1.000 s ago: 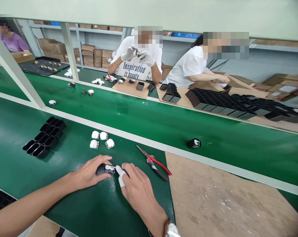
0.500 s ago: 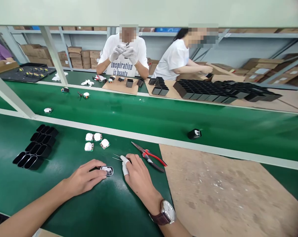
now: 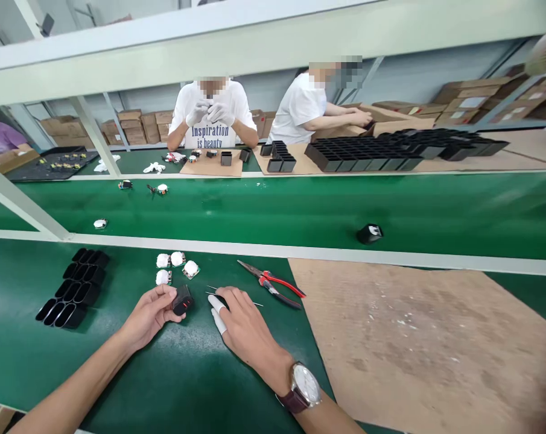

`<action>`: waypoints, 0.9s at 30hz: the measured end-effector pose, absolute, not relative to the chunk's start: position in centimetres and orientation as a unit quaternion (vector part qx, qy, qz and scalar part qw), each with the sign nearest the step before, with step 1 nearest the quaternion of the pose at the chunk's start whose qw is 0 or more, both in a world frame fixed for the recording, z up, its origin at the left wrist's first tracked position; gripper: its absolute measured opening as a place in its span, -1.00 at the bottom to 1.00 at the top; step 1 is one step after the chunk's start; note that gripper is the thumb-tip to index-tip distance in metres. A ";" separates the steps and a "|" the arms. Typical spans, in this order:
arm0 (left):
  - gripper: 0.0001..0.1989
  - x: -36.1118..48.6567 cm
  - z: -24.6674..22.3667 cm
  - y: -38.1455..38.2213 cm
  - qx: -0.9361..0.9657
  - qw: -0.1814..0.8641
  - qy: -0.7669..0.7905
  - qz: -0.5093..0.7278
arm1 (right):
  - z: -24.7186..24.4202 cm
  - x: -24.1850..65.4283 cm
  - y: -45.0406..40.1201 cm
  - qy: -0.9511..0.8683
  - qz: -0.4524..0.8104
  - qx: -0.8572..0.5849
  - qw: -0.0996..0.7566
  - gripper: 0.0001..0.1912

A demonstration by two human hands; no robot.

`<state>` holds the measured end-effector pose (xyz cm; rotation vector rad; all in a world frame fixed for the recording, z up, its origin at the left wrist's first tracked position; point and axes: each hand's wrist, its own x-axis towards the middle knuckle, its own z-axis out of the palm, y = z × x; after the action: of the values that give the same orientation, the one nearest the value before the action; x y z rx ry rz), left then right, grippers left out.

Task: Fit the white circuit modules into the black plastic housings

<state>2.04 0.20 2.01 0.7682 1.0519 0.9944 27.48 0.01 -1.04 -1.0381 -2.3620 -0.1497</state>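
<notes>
1. Black case (image 3: 182, 301), white-filled opening visible earlier, now shows a red-marked face, clamped in the left hand (image 3: 146, 319).
2. Right hand (image 3: 243, 325), apart from the left, lies palm-down over thin metal tweezers (image 3: 259, 304); I cannot tell whether it grips them.
3. Lumpy white blobs top the boards (image 3: 163, 277); glossy, oval-mouthed shells (image 3: 67, 290) stand left.
4. Smooth green table (image 3: 177, 380), red-and-black pliers (image 3: 273, 284), scuffed cardboard (image 3: 417, 349); a gloved person (image 3: 209, 117) opposite.

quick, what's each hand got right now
Left hand: closed on a black case.
Right hand: palm down over the tweezers; whether it grips them cannot be told.
</notes>
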 end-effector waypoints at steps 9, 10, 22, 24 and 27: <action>-0.64 1.9 2.7 2.2 0.576 0.459 0.522 0.429 | -1.6 28.6 1.2 -0.855 -0.106 -0.446 0.242 -0.67; -0.63 1.5 3.1 3.4 0.620 0.386 0.538 0.421 | -1.8 28.8 1.4 -0.850 -0.116 -0.452 0.242 -0.68; -0.83 -5.1 4.0 19.4 0.654 0.066 0.706 0.263 | -3.9 29.1 2.4 -0.823 -0.180 -0.449 0.298 -0.64; -0.70 -5.8 3.9 19.9 0.669 0.055 0.709 0.216 | -4.2 29.1 2.5 -0.823 -0.178 -0.452 0.296 -0.64; -0.62 -7.3 4.7 20.6 0.675 0.025 0.721 0.153 | -4.7 29.0 2.6 -0.825 -0.171 -0.455 0.288 -0.63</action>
<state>-7.34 20.63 4.66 2.0868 2.2308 0.4744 28.99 2.64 -4.70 -1.2156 -2.2027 -0.4579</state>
